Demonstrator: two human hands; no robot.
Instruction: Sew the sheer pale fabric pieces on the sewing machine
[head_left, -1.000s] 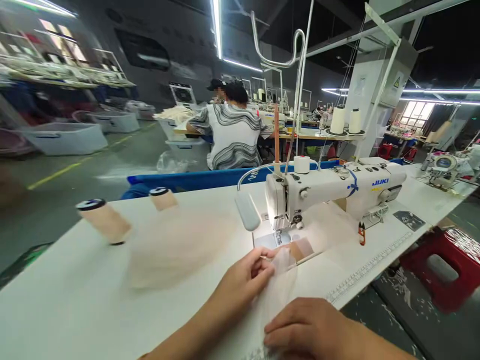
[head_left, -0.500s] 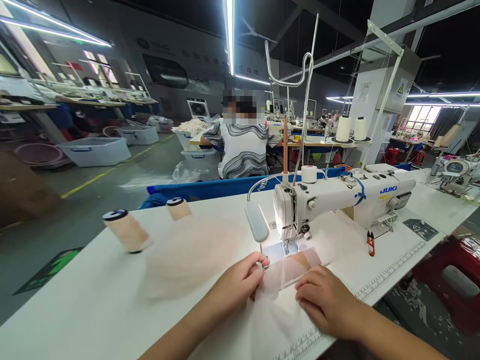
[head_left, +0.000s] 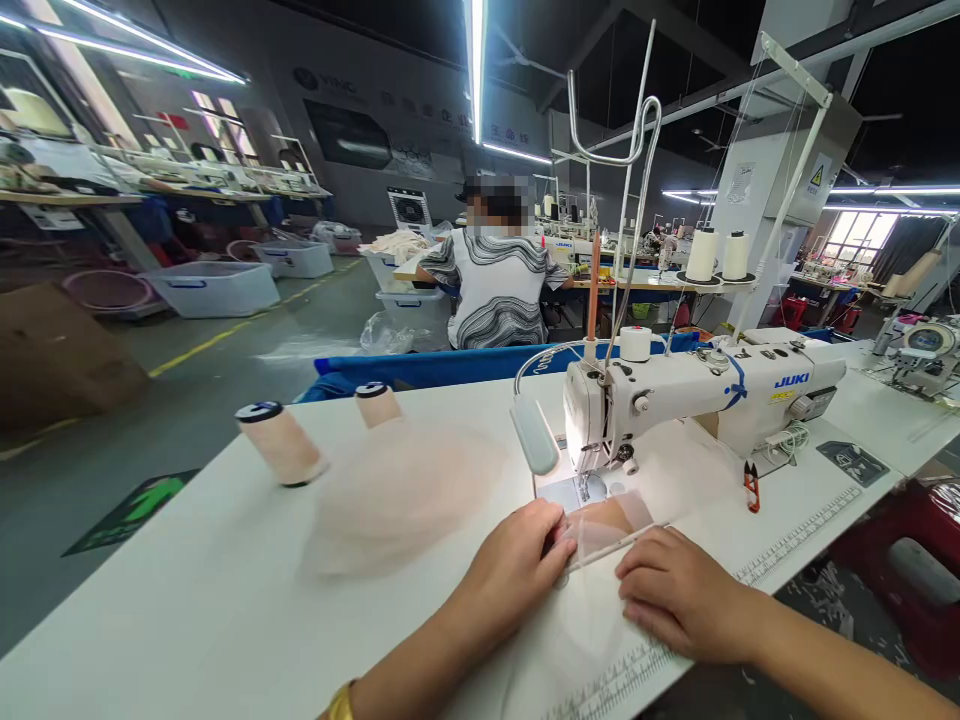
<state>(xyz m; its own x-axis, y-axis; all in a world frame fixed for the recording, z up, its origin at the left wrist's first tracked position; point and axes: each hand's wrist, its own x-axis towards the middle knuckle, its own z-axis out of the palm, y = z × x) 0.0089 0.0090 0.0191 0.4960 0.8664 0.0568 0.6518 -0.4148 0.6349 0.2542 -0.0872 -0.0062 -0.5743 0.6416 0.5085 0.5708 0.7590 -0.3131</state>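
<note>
My left hand (head_left: 517,555) is closed, thumb and fingers pinched on a thin, see-through pale fabric (head_left: 636,510) just in front of the sewing machine's needle area. My right hand (head_left: 682,595) lies to its right, fingers together and bent onto the same fabric near the table's front edge; its thumb is hidden. Part of the fabric lies under the lit white sewing machine (head_left: 675,400), close to the presser foot (head_left: 585,487). More sheer pale fabric (head_left: 405,500) spreads in a loose heap on the table to the left.
Two peach thread cones (head_left: 281,445) stand at the table's left edge. Red-handled thread snips (head_left: 751,488) lie right of the needle area. A measuring scale (head_left: 802,535) runs along the front edge. Behind a blue cloth trough (head_left: 420,368), a person (head_left: 499,290) sits facing away.
My left hand has shifted right, toward the needle area, and its fingers sit lower on the fabric. My right hand has moved slightly right. The whole view has turned a little left.
</note>
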